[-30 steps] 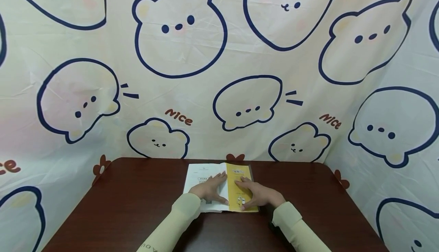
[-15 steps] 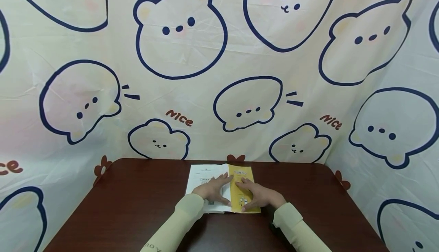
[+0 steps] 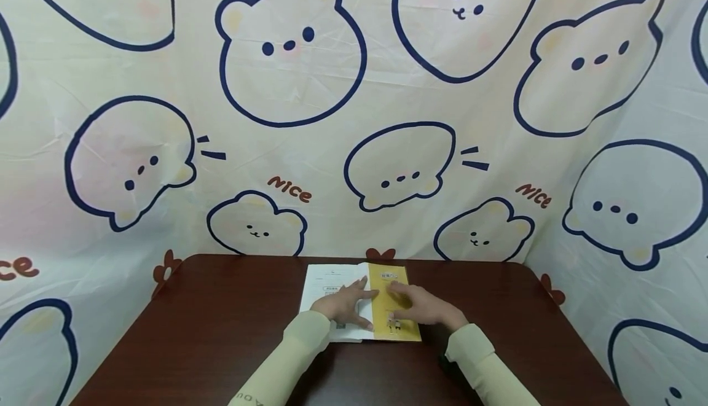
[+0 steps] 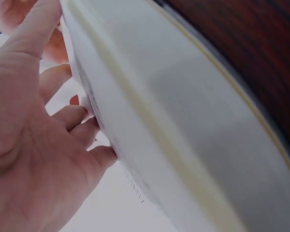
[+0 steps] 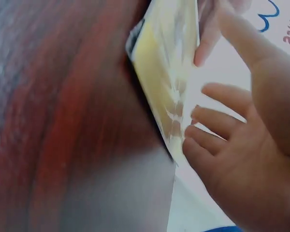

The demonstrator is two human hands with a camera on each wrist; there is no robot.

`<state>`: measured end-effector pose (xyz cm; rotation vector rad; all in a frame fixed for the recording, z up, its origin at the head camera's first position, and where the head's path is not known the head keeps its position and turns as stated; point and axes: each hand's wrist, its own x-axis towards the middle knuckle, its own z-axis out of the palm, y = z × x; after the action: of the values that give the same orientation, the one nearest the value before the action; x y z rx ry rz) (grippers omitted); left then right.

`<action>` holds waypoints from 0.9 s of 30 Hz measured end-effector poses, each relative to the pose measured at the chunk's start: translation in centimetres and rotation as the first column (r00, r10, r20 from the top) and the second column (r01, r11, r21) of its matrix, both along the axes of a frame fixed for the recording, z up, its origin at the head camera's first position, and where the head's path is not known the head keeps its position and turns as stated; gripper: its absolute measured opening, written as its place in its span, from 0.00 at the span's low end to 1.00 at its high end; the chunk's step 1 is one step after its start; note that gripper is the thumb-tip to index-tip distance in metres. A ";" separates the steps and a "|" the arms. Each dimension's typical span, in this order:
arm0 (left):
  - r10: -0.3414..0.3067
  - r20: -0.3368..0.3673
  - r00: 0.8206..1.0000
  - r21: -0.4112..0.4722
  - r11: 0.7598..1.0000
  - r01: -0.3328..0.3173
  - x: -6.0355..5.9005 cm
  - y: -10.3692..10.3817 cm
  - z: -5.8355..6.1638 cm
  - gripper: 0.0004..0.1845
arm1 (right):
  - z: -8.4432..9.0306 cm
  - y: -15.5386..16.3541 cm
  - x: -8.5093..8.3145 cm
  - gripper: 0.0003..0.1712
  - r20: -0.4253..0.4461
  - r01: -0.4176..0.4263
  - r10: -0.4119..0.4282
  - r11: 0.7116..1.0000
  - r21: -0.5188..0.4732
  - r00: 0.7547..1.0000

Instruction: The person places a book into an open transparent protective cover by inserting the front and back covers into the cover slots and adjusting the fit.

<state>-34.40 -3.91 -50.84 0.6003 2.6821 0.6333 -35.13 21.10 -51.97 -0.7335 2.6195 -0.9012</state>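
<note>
Cartoon-bear cloth hangs behind the dark wooden table (image 3: pixel 221 332), where a booklet (image 3: pixel 332 280) lies half folded; the left hand (image 3: pixel 345 306) lies flat with fingers straight on its white page, the right hand (image 3: pixel 423 309) presses the yellow flap (image 3: pixel 394 277), which looks not yet creased down

The left grip (image 4: pixel 34 159) is filling the lower left of the frame, palm showing, fingers (image 4: pixel 77 116) lying fairly straight and their tips touching the white edge of the book (image 4: pixel 183 121). The thumb is reaching up along that edge, above the fingers. Beyond the fingertips the book is running as a broad pale band, slanting down to the right, with a cream line along it. Past the book, far from the grip, the dark red-brown surface (image 4: pixel 251 43) is showing.
</note>
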 end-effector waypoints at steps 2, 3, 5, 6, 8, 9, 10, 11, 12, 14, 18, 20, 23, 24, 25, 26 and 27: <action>0.002 -0.002 1.000 0.005 1.000 -0.002 0.0 -0.1 -0.1 0.43 | 0.0 0.2 -0.3 0.38 -0.031 0.083 -0.084 0.995 -0.049 0.996; 0.004 -0.001 1.000 0.009 1.000 -0.004 0.0 -0.2 -0.1 0.44 | -0.1 0.4 -0.4 0.35 -0.042 0.138 -0.141 0.988 -0.066 0.989; 0.007 -0.005 1.000 0.010 1.000 -0.007 0.1 -0.3 -0.2 0.44 | -0.1 0.7 -0.7 0.30 -0.065 0.262 -0.269 0.960 -0.096 0.961; 0.007 -0.009 1.000 0.011 1.000 -0.007 0.1 -0.4 -0.2 0.44 | -0.1 0.9 -0.7 0.27 -0.064 0.324 -0.332 0.939 -0.113 0.941; 0.006 -0.008 1.000 0.019 1.000 -0.006 0.1 -0.5 -0.2 0.45 | -0.1 1.2 -0.9 0.23 -0.028 0.420 -0.427 0.898 -0.128 0.904; 0.006 -0.006 1.000 0.024 1.000 -0.006 0.1 -0.6 -0.2 0.44 | 0.0 1.4 -0.9 0.21 -0.011 0.452 -0.457 0.883 -0.127 0.889; 0.006 -0.005 1.000 0.026 1.000 -0.005 0.2 -0.7 -0.2 0.44 | 0.0 1.5 -0.9 0.20 0.018 0.480 -0.482 0.868 -0.128 0.876; 0.005 -0.005 1.000 0.029 1.000 -0.004 0.2 -0.7 -0.2 0.44 | 0.0 1.6 -1.0 0.19 0.058 0.497 -0.493 0.859 -0.126 0.868; 0.003 -0.002 1.000 0.033 0.999 -0.003 0.2 -0.8 -0.2 0.44 | 0.1 1.6 -1.0 0.19 0.099 0.509 -0.499 0.852 -0.124 0.861; 0.004 0.006 1.000 0.045 0.999 -0.004 0.2 -0.8 -0.1 0.44 | 0.2 1.6 -1.0 0.19 0.172 0.514 -0.491 0.848 -0.130 0.854; 0.006 0.016 1.000 0.079 0.997 -0.008 0.3 -0.9 0.1 0.44 | 0.5 1.3 -1.3 0.19 0.280 0.539 -0.486 0.829 -0.153 0.828; 0.009 0.021 1.000 0.095 0.995 -0.011 0.3 -0.9 0.1 0.44 | 0.5 1.2 -1.4 0.19 0.308 0.555 -0.493 0.816 -0.160 0.814; 0.011 0.022 1.000 0.102 0.995 -0.013 0.3 -0.8 0.1 0.45 | 0.4 1.1 -1.5 0.17 0.330 0.568 -0.498 0.807 -0.163 0.802; 0.010 0.024 1.000 0.103 0.995 -0.013 0.3 -0.8 0.1 0.45 | 0.3 1.1 -1.5 0.17 0.334 0.567 -0.496 0.808 -0.162 0.801; 0.009 0.025 1.000 0.103 0.995 -0.011 0.4 -0.7 0.1 0.45 | 0.2 1.1 -1.5 0.16 0.338 0.565 -0.493 0.809 -0.162 0.802; 0.007 0.025 1.000 0.102 0.995 -0.010 0.4 -0.7 0.1 0.45 | 0.2 1.1 -1.5 0.15 0.340 0.562 -0.488 0.811 -0.163 0.804; 0.004 0.025 1.000 0.101 0.995 -0.007 0.5 -0.7 0.0 0.45 | 0.0 1.1 -1.5 0.15 0.340 0.556 -0.482 0.815 -0.166 0.808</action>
<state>-33.95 -4.62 -50.80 0.6075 2.6422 0.7770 -36.64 22.20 -51.92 0.1070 2.4921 -1.4013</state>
